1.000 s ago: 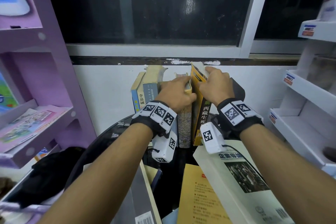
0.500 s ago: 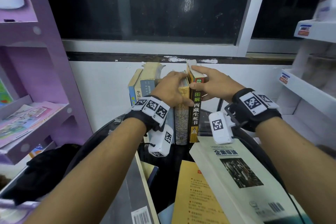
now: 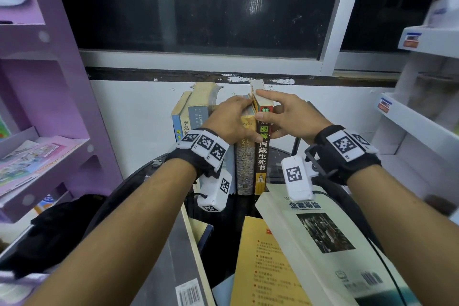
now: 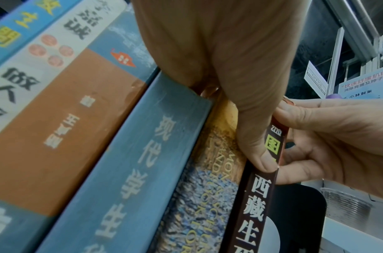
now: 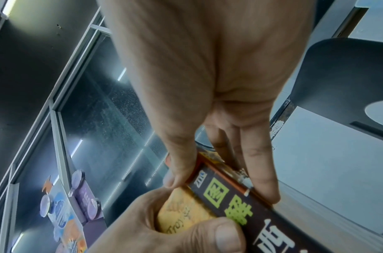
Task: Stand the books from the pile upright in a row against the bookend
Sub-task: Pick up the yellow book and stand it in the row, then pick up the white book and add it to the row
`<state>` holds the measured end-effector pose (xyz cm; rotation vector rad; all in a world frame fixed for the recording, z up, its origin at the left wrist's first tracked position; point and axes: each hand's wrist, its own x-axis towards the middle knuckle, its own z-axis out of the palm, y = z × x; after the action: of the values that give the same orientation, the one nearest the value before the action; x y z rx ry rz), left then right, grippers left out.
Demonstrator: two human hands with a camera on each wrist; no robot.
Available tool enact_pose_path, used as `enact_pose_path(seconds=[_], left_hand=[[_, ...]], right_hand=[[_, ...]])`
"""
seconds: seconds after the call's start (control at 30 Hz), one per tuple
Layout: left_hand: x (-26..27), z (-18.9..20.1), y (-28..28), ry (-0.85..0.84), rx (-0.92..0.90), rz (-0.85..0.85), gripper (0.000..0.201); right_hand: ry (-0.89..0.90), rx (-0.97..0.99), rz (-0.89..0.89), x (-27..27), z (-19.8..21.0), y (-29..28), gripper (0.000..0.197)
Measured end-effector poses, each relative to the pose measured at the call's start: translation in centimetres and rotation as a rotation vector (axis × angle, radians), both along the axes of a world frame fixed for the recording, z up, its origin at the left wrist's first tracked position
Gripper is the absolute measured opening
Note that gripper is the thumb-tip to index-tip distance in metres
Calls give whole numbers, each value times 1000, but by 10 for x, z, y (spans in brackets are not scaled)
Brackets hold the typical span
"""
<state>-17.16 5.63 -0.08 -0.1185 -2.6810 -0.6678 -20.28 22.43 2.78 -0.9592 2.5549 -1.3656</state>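
Several books stand upright in a row on a round black table [image 3: 139, 181] by the wall. At the row's right end is a dark brown book [image 3: 262, 151] [image 4: 257, 205] [image 5: 240, 200]. My right hand [image 3: 290, 117] [image 5: 207, 68] pinches its top, thumb on the left side, fingers on the right cover. My left hand [image 3: 233, 122] [image 4: 229, 59] grips the top of the mosaic-spined book [image 3: 244, 159] [image 4: 203, 196] beside it, thumb touching the brown spine. A black bookend [image 4: 294, 214] [image 5: 337, 77] stands just right of the brown book. The pile lies near me: a white book [image 3: 323, 236], a yellow one [image 3: 263, 266], a grey one [image 3: 178, 268].
A purple shelf unit [image 3: 49, 107] stands at the left and a white shelf unit [image 3: 422, 119] at the right. A dark window [image 3: 198, 7] is above the wall behind the row. A black bag [image 3: 62, 226] lies low at the left.
The brown book has swung from a lean to upright against the row. My right hand slid from its top edge to pinch its sides. The left hand stayed on the mosaic-spined book.
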Motion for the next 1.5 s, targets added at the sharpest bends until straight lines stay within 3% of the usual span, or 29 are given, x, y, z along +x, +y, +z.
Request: enact_pose_path(seconds=[0.5, 0.87, 1.37, 1.5], left_hand=[[3, -1, 3, -24, -54, 27, 98], [27, -2, 16, 39, -37, 40, 84], [90, -22, 52, 190, -132, 155, 71], [104, -29, 68, 168, -30, 142, 64]], right_hand=[[48, -16, 11, -4, -9, 2, 55], [39, 127, 0, 11, -10, 11, 90], [-4, 320, -30, 71, -9, 57, 79], [-32, 415, -54, 85, -14, 78, 73]])
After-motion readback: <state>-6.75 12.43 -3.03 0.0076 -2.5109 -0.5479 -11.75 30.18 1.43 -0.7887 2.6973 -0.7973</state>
